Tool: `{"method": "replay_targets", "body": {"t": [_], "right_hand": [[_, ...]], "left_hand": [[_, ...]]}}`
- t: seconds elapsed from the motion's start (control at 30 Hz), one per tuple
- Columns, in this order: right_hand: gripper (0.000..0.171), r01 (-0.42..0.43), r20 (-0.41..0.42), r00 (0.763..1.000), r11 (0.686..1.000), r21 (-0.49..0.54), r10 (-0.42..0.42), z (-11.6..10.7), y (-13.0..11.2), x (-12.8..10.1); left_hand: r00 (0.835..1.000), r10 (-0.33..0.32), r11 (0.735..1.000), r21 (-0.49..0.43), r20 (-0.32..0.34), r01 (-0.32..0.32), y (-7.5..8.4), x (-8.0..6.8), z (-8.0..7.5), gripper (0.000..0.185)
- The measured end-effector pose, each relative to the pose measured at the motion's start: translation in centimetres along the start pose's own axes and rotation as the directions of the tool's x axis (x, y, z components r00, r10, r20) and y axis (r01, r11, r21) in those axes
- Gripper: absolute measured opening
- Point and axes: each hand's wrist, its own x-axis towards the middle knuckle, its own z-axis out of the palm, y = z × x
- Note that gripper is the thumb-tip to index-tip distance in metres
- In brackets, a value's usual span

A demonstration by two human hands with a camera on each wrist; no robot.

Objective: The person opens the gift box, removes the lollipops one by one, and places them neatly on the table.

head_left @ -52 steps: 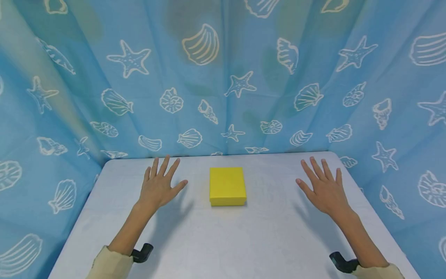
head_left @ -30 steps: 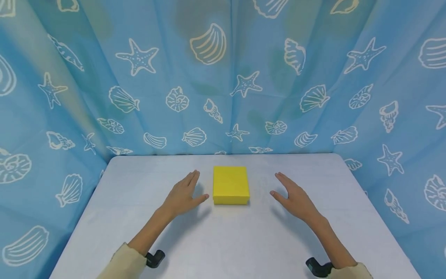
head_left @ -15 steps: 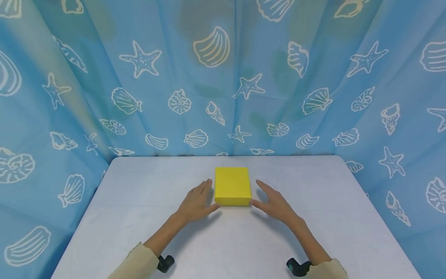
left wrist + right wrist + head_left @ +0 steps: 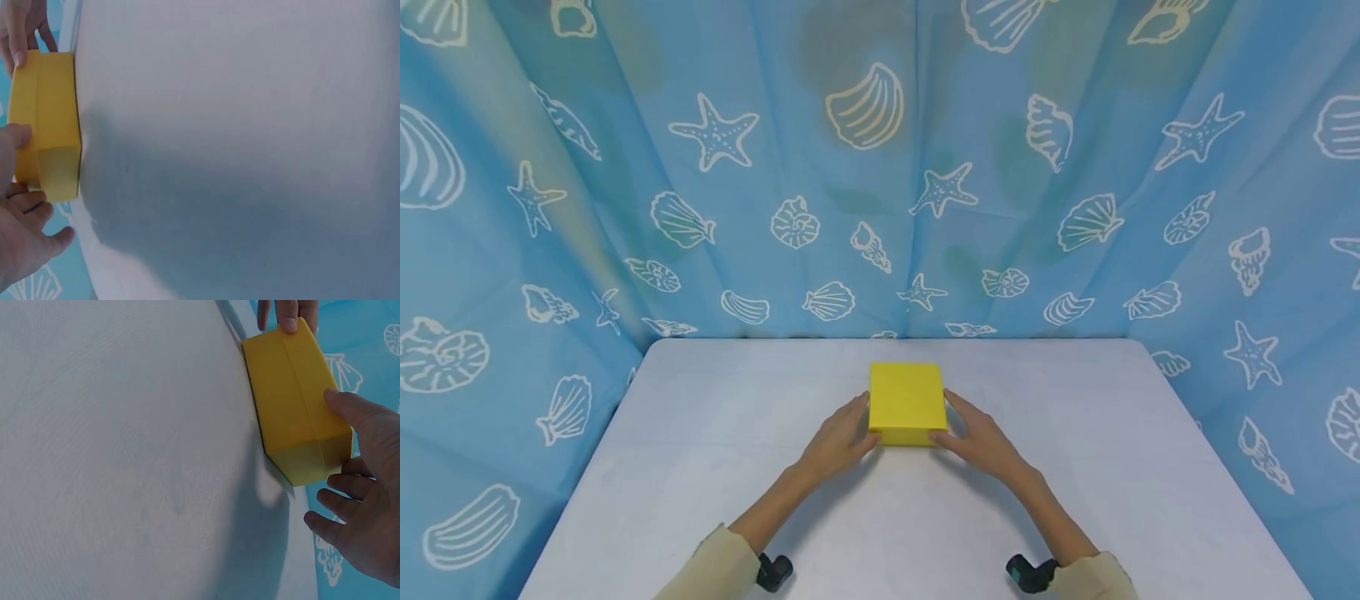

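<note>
A flat yellow box (image 4: 907, 400) lies at the middle of a white table (image 4: 715, 483). My left hand (image 4: 838, 437) holds the box's near left corner, thumb on the front face and fingers along the left side. My right hand (image 4: 981, 437) mirrors it at the near right corner. In the left wrist view the left hand (image 4: 22, 237) has its thumb on the box (image 4: 50, 119), its other fingers curled beside it. In the right wrist view the right hand (image 4: 362, 519) lays its thumb on the box (image 4: 294, 406), fingers curled at the end face.
A blue curtain (image 4: 880, 167) printed with white shells and starfish closes in the table at the back and both sides. Black wrist-camera mounts (image 4: 772, 572) (image 4: 1026, 573) show at both cream sleeves near the table's front edge.
Both hands came in from wide apart on the table and closed on the box's near corners. The box has not moved on the table.
</note>
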Motion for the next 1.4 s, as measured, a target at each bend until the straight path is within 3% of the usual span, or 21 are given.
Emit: {"method": "replay_targets", "body": {"t": [0.4,1.4], "right_hand": [[0.085,0.104,-0.025,0.994,0.994,0.031,-0.103,0.2,0.1,0.0],[0.087,0.119,-0.046,0.992,0.991,0.06,-0.116,-1.7,-1.3,0.3]], "left_hand": [[1.0,-0.014,0.997,-0.072,0.005,0.015,0.1,-0.2,0.2,0.073],[0.998,0.017,0.995,-0.101,-0.054,-0.022,1.1,0.6,-1.5,0.073]]}}
